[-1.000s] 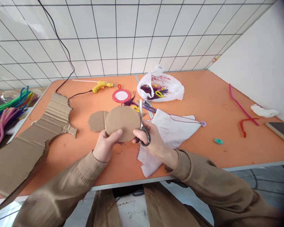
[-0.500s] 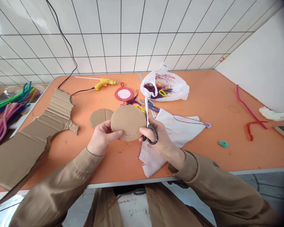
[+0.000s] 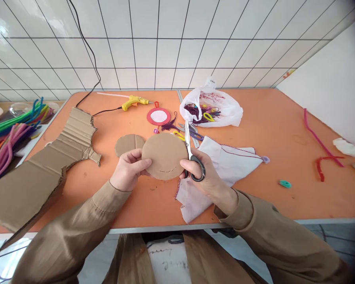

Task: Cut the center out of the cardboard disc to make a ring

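A round cardboard disc point(image 3: 165, 154) with a short curved crease near its lower edge is held up over the table. My left hand point(image 3: 128, 169) pinches its left edge between thumb and fingers. In my right hand point(image 3: 205, 173) are scissors point(image 3: 198, 167) with black handles, blades pointing away from me; the right thumb also presses on the disc's right edge. Behind the left hand a second cardboard disc point(image 3: 128, 144) lies on the table. White cloth point(image 3: 225, 161) with dark red stitching spreads under and beyond the right hand.
Cut corrugated cardboard point(image 3: 44, 169) covers the left side of the orange table point(image 3: 254, 197). At the back lie a yellow glue gun point(image 3: 133, 102), a red-rimmed round piece point(image 3: 159, 116) and a white plastic bag point(image 3: 227, 108) of threads. Pipe cleaners point(image 3: 321, 136) and a teal coil point(image 3: 285, 184) are at right.
The view has shifted slightly. The disc is turned a little in my hands, its crease now farther from the left thumb, which has slid to the disc's left edge.
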Demonstrator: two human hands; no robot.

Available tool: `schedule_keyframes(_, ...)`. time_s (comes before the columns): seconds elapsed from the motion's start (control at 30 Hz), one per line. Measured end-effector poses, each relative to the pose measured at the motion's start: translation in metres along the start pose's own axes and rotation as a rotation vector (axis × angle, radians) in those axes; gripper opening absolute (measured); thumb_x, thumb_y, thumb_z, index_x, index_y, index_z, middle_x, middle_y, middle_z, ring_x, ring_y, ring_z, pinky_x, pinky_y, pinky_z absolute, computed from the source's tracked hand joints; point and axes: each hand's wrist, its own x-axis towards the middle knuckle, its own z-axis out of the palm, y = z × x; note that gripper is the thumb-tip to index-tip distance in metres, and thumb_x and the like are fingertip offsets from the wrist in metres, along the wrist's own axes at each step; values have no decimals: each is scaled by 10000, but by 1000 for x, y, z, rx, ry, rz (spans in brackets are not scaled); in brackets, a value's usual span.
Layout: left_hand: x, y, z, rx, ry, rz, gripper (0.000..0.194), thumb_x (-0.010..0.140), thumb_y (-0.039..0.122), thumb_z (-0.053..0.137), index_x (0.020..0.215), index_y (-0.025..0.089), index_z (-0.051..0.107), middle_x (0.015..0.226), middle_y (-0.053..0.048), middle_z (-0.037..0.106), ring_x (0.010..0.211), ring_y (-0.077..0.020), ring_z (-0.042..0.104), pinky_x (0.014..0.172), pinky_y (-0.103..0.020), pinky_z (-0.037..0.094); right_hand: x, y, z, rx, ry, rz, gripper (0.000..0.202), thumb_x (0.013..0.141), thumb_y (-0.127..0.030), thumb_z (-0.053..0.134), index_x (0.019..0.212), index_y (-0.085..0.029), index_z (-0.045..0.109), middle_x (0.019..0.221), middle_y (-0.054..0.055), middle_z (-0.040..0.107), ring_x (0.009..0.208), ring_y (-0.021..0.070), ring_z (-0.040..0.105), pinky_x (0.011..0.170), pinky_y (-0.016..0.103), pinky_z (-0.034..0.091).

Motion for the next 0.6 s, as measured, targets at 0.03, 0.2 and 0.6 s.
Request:
schedule_keyframes(0.03, 0, 1, -1, 13, 1, -10, 259, 518, 260, 867, 708, 134, 743, 624, -28, 697, 528, -158, 632, 487, -304, 578, 0, 0, 0, -2, 6, 4, 79, 742, -295, 644, 772, -222, 636, 606, -56, 571, 458, 98, 556, 438, 229, 426)
schedule_keyframes(0.2, 3, 4, -4, 95, -19, -33, 265, 479, 195, 833, 718, 121, 746, 644, -56, 715, 567, -198, 660, 509, -335, 582, 0, -3, 1, -41, 21, 0, 45, 694, -267, 663, 713, -247, 627, 635, -40, 589, 467, 123, 563, 443, 268, 470)
schedule_keyframes(0.6, 2, -8, 1, -58, -83, -47, 277, 556, 274, 885, 772, 153, 761, 764, -36, 747, 677, -173, 699, 556, -268, 604, 1, 0, 4, -12, 64, 16, 107, 748, -304, 648, 821, -226, 642, 638, -51, 581, 494, 102, 570, 453, 230, 427)
